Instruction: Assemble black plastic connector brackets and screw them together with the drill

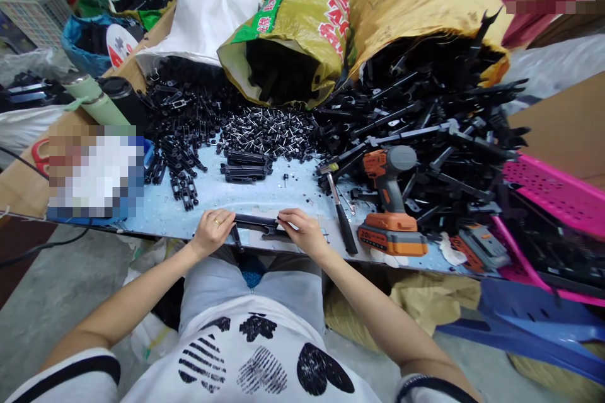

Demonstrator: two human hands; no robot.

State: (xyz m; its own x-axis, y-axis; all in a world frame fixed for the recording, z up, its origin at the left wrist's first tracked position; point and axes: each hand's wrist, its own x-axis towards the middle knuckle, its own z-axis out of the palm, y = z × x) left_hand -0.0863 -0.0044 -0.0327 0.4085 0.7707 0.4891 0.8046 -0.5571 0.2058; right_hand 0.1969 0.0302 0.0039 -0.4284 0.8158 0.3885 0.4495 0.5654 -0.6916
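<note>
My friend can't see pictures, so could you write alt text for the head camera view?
A person's left hand and right hand hold a long black part at a light-blue worktable's near edge. Beyond lie heaps of black parts and small silver pins before open sacks; a hammer and orange cordless drill sit right.

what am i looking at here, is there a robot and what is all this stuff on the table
There's no robot: these are a person's two bare hands, seen by a camera worn on their head, looking forward and down. It's the only view.

The left hand grips one end of a long black piece; the right hand has its fingers at the other end, though whether they grip or just touch is unclear.

On the blue table beyond lie a heap of small pins and piles of black parts. A hammer and an orange drill sit to the right.
</note>
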